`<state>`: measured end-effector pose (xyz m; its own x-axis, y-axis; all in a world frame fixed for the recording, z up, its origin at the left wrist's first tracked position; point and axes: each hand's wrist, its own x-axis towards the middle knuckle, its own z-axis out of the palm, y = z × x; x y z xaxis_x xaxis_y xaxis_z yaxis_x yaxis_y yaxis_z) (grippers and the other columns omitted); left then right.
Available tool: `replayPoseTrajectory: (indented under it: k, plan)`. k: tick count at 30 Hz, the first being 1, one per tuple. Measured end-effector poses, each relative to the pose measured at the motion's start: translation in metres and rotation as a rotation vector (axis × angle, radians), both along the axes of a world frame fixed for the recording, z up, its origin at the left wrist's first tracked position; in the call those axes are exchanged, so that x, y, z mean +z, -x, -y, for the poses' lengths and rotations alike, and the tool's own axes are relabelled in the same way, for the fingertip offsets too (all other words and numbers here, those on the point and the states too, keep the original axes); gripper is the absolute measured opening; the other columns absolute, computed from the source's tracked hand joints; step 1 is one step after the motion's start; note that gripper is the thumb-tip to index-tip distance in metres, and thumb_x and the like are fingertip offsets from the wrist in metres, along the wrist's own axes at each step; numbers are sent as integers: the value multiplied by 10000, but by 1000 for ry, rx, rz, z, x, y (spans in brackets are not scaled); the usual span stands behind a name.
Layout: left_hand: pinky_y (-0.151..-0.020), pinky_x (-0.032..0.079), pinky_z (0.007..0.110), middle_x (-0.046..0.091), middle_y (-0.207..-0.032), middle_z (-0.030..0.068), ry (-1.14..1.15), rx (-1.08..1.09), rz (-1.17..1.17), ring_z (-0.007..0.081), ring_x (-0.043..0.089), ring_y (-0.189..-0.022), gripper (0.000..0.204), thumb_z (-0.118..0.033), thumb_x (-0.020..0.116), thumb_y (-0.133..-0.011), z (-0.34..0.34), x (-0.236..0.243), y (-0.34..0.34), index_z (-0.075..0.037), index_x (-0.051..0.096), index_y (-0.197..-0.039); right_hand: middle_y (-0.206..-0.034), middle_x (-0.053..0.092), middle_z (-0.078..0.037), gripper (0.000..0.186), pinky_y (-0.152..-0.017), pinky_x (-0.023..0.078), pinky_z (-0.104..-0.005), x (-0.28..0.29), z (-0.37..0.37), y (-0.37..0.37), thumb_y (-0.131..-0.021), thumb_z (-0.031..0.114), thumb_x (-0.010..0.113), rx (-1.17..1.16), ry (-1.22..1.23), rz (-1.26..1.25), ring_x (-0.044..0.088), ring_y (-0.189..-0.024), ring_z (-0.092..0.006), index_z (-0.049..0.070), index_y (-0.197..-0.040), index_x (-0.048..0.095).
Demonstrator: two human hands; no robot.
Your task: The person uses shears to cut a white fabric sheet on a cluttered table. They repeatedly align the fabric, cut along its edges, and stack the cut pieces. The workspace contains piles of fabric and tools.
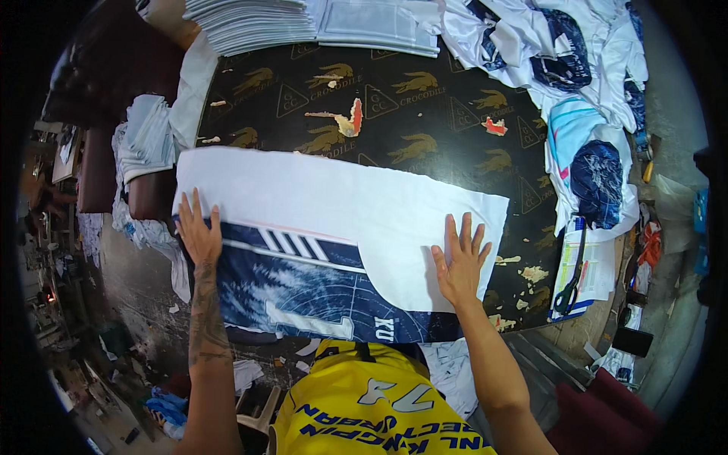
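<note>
A white cloth panel (341, 189) lies across the front of the dark board-topped table, its curved edge overlapping a navy printed fabric piece (296, 292) with white stripes, a circular pattern and large white lettering. My left hand (199, 231) rests at the panel's left end, fingers spread, where the white meets the navy print. My right hand (462, 258) lies flat on the white cloth near its right end, fingers apart. Both hands are open and grip nothing that I can see.
Stacked white pieces (250, 23) sit at the back. A fabric pile (516, 38) fills the back right, above black scissors (569, 296) on papers (591, 265). Left of the table, folded white cloths (144, 136) rest beside brown padding (98, 174). The tabletop (409, 114) has peeled patches.
</note>
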<state>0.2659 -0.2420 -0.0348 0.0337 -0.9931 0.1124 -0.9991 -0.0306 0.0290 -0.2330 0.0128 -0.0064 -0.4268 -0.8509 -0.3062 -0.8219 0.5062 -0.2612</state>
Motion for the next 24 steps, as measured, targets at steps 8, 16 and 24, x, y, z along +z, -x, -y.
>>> replayPoseTrajectory:
  k: [8, 16, 24]
  plan:
    - [-1284, 196, 663, 314, -1755, 153, 213, -366, -43, 428, 243, -1626, 795, -632, 582, -1037, 133, -34, 97, -268, 347, -1703, -1798, 219, -126, 759, -1267, 104, -736, -4, 90, 146, -1041, 572, 582, 123, 208, -368, 136, -1636, -500, 298, -1707, 342]
    - [-1262, 173, 730, 273, -1777, 138, 24, -341, 122, 447, 220, -1630, 789, -687, 521, -1042, 250, -25, 115, -307, 329, -1706, -1782, 251, -167, 844, -1231, 150, -781, -26, 177, 141, -1012, 675, 574, -97, 140, -350, 180, -1616, -531, 258, -1706, 337]
    - [-1214, 352, 544, 495, -1592, 266, 439, -357, -216, 459, 459, -1470, 554, -268, 649, -1071, 115, 14, 0, -70, 529, -1575, -1336, 709, -217, 406, -1100, 474, -426, 69, 0, 127, -1035, 187, 716, -70, 633, -24, 661, -1249, -327, -14, -1384, 667]
